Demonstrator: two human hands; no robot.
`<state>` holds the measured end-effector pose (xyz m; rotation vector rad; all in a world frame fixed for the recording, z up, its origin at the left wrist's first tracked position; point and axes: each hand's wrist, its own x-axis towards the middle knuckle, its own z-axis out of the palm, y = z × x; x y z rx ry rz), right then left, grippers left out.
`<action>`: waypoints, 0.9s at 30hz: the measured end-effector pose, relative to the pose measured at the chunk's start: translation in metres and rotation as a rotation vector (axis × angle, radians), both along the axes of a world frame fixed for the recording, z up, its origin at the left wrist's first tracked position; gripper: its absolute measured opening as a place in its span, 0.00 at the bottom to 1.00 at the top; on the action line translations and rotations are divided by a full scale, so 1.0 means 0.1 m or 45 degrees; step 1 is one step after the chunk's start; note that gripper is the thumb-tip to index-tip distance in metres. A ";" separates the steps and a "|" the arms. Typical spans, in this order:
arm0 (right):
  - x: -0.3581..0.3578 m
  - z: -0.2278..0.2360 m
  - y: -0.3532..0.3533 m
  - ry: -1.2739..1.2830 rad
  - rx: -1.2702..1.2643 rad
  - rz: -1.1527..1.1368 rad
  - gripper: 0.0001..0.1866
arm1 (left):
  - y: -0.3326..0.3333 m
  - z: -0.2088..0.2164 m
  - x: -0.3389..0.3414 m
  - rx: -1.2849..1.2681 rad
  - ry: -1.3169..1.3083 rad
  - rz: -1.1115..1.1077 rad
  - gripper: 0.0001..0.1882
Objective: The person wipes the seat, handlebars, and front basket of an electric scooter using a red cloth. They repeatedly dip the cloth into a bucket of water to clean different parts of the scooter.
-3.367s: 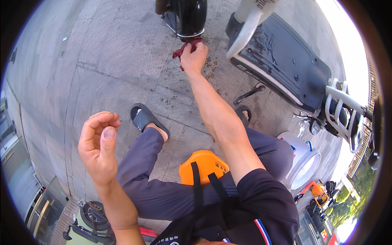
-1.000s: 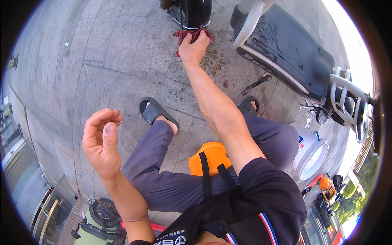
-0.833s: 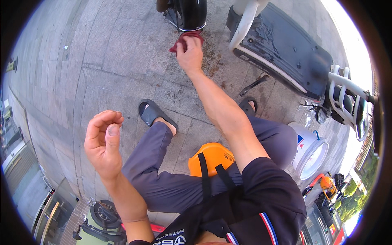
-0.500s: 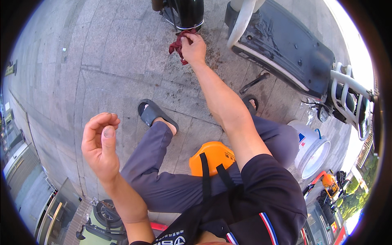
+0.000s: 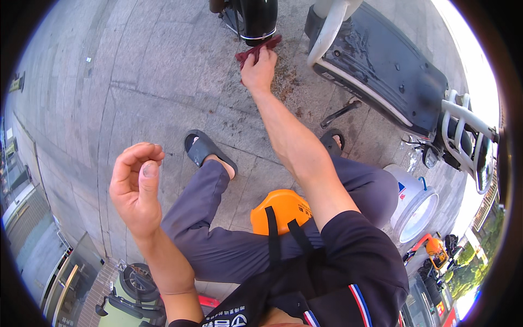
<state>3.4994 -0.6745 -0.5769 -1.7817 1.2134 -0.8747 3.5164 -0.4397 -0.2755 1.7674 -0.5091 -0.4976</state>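
Observation:
A crumpled dark red cloth [image 5: 251, 56] is in my right hand [image 5: 260, 72], whose fingers are closed on it. The cloth presses against the lower end of a glossy black mudguard [image 5: 260, 22] at the top of the view, and part of it is hidden under my fingers. My left hand [image 5: 136, 188] hangs in the air at the left, over the paving. Its fingers are loosely curled with the thumb apart, and nothing is in it.
The scooter's dark footboard [image 5: 389, 71] with wet marks stands at the right, its kickstand [image 5: 341, 113] down. A white bucket [image 5: 417, 210] sits beside my right leg. An orange seat [image 5: 280, 210] is between my legs. Dirt specks [image 5: 286, 82] dot the grey paving. A green scooter [image 5: 136, 297] is at the lower left.
My right hand has shifted slightly down with the cloth, which now spreads wider along the mudguard's lower end. My left hand has hardly moved.

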 end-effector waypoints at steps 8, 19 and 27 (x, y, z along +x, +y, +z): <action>-0.05 0.17 -0.38 0.026 -0.130 0.014 0.23 | 0.05 0.01 0.01 0.011 -0.037 0.007 0.13; -0.02 0.15 0.05 0.075 -0.145 0.158 0.24 | 0.12 0.02 0.01 -0.015 -0.031 0.021 0.13; -0.17 0.15 -0.08 0.141 -0.253 0.353 0.22 | 0.12 0.02 -0.01 -0.018 -0.063 -0.009 0.13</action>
